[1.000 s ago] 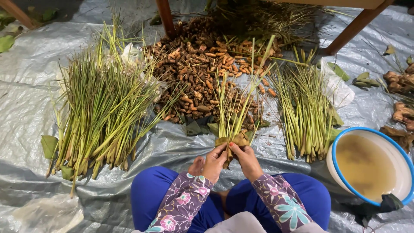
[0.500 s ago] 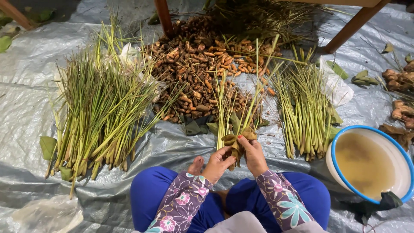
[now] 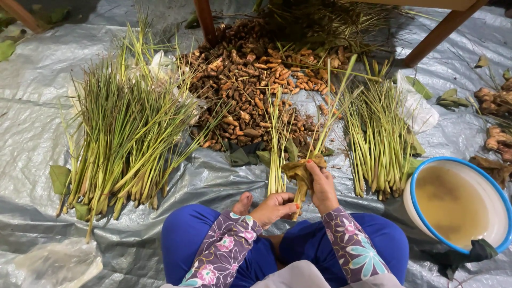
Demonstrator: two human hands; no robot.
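Observation:
My left hand [image 3: 274, 207] and my right hand [image 3: 322, 185] both grip a small bundle of lemongrass stalks [image 3: 304, 173] wrapped in yellow-brown leaves, held just above my knees. The left hand holds the lower end; the right hand pinches the leaf wrapping higher up. A thin bunch of loose stalks [image 3: 276, 144] lies on the grey plastic sheet [image 3: 32, 138] right beside the left hand. Beyond it sits a heap of brown-orange turmeric roots [image 3: 250, 80].
A large pile of lemongrass [image 3: 122, 133] lies to the left, a smaller pile [image 3: 378, 138] to the right. A white basin with a blue rim [image 3: 461, 205] holds murky water at right. Ginger-like roots [image 3: 496, 117] sit far right. Wooden legs [image 3: 205, 21] stand behind.
The wrapped bundle has shifted slightly to the right and tilted. My right hand has moved up onto the leaf wrapping, while the left hand has slid to the lower end.

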